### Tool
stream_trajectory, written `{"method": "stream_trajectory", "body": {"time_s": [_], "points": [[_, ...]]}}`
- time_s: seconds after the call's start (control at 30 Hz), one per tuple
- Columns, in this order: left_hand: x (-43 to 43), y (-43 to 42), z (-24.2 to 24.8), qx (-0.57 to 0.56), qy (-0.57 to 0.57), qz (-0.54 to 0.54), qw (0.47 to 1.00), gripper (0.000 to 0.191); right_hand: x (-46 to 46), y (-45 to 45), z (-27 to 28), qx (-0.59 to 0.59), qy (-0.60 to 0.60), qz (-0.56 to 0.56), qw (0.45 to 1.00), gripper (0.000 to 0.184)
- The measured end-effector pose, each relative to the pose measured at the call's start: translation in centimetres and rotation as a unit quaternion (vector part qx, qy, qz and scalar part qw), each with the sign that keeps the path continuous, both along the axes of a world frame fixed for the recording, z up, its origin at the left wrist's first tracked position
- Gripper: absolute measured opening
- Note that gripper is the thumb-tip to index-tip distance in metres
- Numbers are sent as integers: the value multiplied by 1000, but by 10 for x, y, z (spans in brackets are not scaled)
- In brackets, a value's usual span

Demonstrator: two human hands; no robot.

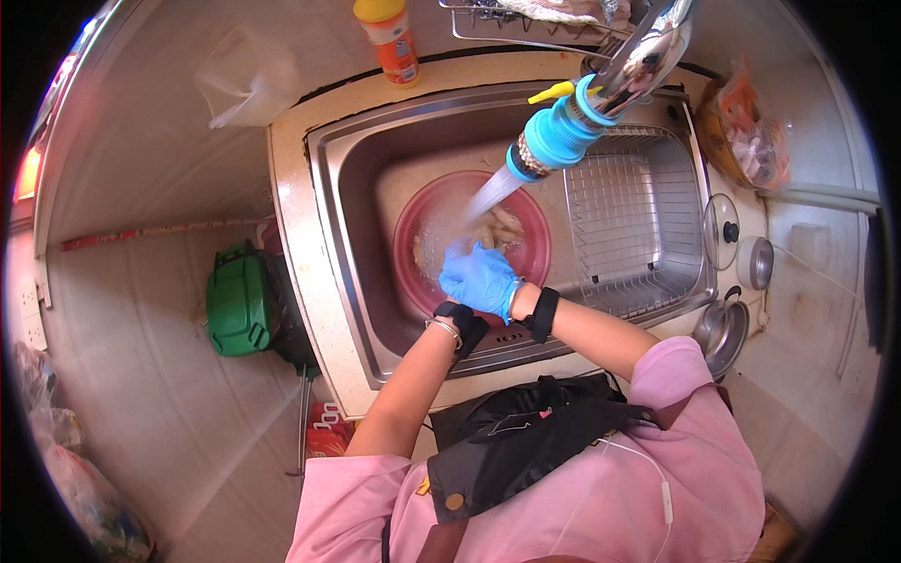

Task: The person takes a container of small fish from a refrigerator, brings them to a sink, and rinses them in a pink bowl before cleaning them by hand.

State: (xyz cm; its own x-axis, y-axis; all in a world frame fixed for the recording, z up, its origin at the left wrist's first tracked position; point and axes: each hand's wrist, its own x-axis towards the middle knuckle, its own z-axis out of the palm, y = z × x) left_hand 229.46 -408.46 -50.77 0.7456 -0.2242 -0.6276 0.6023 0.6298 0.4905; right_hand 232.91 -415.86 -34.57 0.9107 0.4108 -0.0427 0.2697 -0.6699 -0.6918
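Observation:
Both hands are together over a pink plastic basin (pixel 543 243) that stands in the steel sink (pixel 362 211). My right hand (pixel 489 278), in a blue disposable glove, lies across the left and covers most of it. Of my left hand (pixel 454 278), only some blue at the left of the pair shows; whether anything is held between the hands is hidden. Pale pieces of raw food (pixel 503 229), perhaps chicken feet, lie in water in the basin. From the faucet's blue filter nozzle (pixel 556 137), a stream of water (pixel 493 191) falls into the basin just beyond my fingers.
A wire dish rack (pixel 612 211) fills the sink's right side. Beside it on the counter are a glass lid (pixel 719 229) and metal pots (pixel 721 327). An orange bottle (pixel 398 53) stands behind the sink. A green bin (pixel 239 302) is left of the counter.

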Motion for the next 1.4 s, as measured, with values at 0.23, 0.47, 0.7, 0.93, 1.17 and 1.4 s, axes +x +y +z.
{"method": "stream_trajectory", "body": {"time_s": [0.23, 0.47, 0.7, 0.93, 1.17, 1.4], "points": [[34, 27, 28, -109, 112, -71, 985, 20, -10, -2, 19, 161, 114, 40, 980, 18], [57, 56, 32, 31, 39, 61, 997, 29, 15, -69, 21, 125, 31, -253, 959, 18], [68, 41, 40, 501, -163, -66, 847, 45, 92, -156, 76, -33, -359, -346, 866, 33], [64, 46, -1, 569, -157, -204, 781, 44, 84, -188, 84, 13, -317, -342, 885, 45], [38, 51, -46, 444, -127, -217, 860, 30, 66, -127, 46, -64, -268, -319, 907, 49], [53, 38, -11, 555, -237, -189, 775, 30, 43, -66, -93, -132, 125, -90, 979, 60]]}}
